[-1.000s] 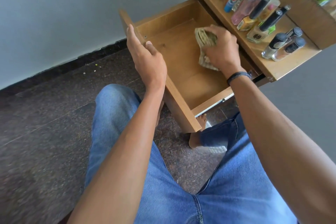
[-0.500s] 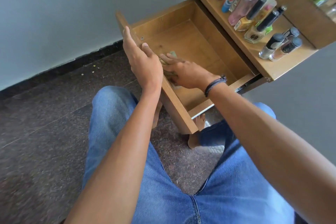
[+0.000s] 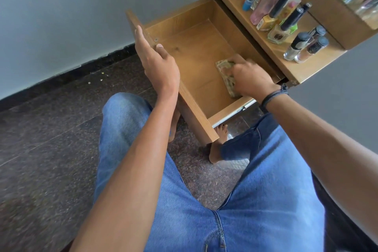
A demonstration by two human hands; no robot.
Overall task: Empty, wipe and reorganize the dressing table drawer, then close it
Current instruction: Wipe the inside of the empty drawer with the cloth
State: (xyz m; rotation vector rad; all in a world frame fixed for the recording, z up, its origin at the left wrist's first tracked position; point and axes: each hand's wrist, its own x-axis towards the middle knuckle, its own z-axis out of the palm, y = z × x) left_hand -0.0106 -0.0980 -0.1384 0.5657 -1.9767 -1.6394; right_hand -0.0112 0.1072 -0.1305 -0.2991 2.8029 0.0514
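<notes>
Wooden drawer [image 3: 194,57] stands open, a crumpled greenish cloth [image 3: 223,68] on its smooth floor gripped by the right hand [image 3: 251,80]. Left hand [image 3: 159,67] lies straight-fingered along the front panel [image 3: 194,110], most fingers hidden.

Right hand [image 3: 251,80] on seemingly crumpled cloth [image 3: 224,67]

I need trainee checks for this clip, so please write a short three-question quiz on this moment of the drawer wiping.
1. True or false: the drawer is shut.
2. Fill in: the left hand rests on the drawer's ____ panel.
3. What does the right hand hold against the drawer floor? A a comb, B the cloth, C a brush.

Key: 1 false, it is pulled open; 2 front; 3 B.
</notes>
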